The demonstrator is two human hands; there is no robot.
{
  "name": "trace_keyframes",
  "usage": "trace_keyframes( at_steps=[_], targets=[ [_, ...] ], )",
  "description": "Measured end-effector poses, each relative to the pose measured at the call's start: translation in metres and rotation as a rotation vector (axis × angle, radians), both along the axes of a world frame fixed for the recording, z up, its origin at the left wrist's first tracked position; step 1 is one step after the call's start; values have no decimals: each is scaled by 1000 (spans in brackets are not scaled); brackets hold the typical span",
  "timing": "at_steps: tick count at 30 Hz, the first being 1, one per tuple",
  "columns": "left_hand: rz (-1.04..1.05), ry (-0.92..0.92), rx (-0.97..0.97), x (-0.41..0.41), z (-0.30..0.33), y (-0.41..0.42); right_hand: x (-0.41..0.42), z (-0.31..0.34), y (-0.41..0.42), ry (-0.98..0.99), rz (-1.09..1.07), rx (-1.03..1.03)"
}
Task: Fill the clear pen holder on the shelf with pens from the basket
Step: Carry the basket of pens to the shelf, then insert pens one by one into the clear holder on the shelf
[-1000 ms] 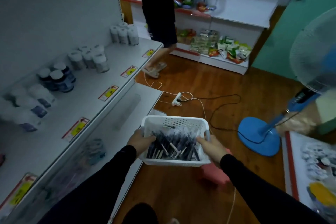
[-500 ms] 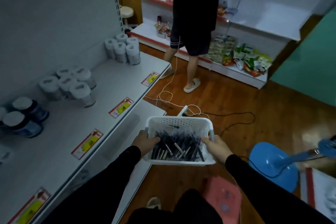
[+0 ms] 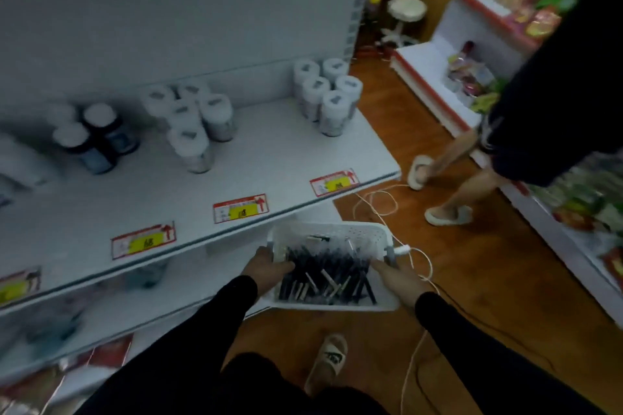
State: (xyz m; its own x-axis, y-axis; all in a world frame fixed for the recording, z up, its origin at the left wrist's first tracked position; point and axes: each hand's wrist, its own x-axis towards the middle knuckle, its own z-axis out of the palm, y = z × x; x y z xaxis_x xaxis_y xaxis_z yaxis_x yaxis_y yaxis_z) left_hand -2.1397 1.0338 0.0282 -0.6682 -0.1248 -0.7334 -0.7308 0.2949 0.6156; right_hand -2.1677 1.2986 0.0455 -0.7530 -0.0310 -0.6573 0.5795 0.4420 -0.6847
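Observation:
I carry a white plastic basket [image 3: 337, 232] in front of me, filled with several dark pens [image 3: 323, 274]. My left hand [image 3: 266, 268] grips its left rim, thumb inside. At the opposite rim, my right hand [image 3: 397, 280] grips the basket the same way. The basket hangs just below the front edge of the white shelf [image 3: 276, 158] on my left. A blurred clear container [image 3: 148, 274] stands on the lower shelf level; I cannot tell whether it is the pen holder.
White-lidded jars [image 3: 327, 94] and dark bottles [image 3: 97, 135] stand on the shelf, price tags [image 3: 241, 208] along its edge. Another person's legs [image 3: 448, 189] stand at right by a snack rack [image 3: 472, 77]. White cables [image 3: 381, 202] lie on the wooden floor. My sandalled foot [image 3: 328, 360] is below.
The view has swung left toward the shelf, which now fills the left side. The basket stays held in both hands and has come closer to the shelf edge. The blue fan base has left the view.

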Motion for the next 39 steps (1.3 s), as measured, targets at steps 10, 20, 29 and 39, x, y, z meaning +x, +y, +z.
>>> trace_keyframes(
  at_steps=[10,20,29,39],
  targets=[
    [430,-76,68,64,-59,-45,-31,-74,-66,-252,334,-70],
    [693,-275,77,140,-264,-47,3,-272,-92,-541,533,22],
    [668,-324,88,129,-459,-27,2,-473,-80,-512,544,-24],
    [582,-260,94,111,-596,-11,-3,-633,-56,-436,513,0]
  ],
)
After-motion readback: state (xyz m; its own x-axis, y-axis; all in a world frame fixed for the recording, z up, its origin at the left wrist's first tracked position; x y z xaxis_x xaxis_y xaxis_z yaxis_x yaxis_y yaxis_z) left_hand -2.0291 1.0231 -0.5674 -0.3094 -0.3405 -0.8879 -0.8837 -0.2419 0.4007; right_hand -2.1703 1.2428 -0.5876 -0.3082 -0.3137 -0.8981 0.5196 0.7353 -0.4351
